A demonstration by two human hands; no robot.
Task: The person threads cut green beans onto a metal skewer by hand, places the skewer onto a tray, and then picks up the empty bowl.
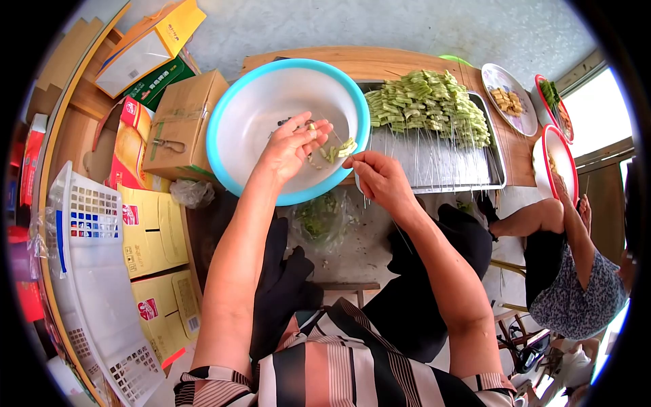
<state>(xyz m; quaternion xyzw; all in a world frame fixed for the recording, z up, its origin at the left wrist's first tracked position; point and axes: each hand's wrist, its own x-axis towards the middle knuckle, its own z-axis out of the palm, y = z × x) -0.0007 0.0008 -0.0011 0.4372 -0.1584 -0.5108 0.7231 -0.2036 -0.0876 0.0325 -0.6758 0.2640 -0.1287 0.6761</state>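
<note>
My left hand (296, 144) is palm up over the large white basin (254, 108) with a blue rim. A small pale-green piece (312, 126), seemingly cut green bean, sits among its curled fingers. At the basin's right edge my right hand (382, 178) pinches a thin skewer, mostly hidden by the fingers. Several cut bean pieces (342, 149) show near the skewer's end, beside my left fingers; whether all are threaded on I cannot tell. Right of the basin, a heap of skewered green beans (430, 108) lies on a metal tray (434, 178), thin sticks pointing toward me.
A plate (519, 125) of tan food pieces and red-rimmed bowls (546, 152) stand at the right. Another person (576, 285) sits there. Cardboard boxes (183, 132) and a white plastic basket (91, 271) crowd the left. A plastic bag of greens (319, 218) lies below the basin.
</note>
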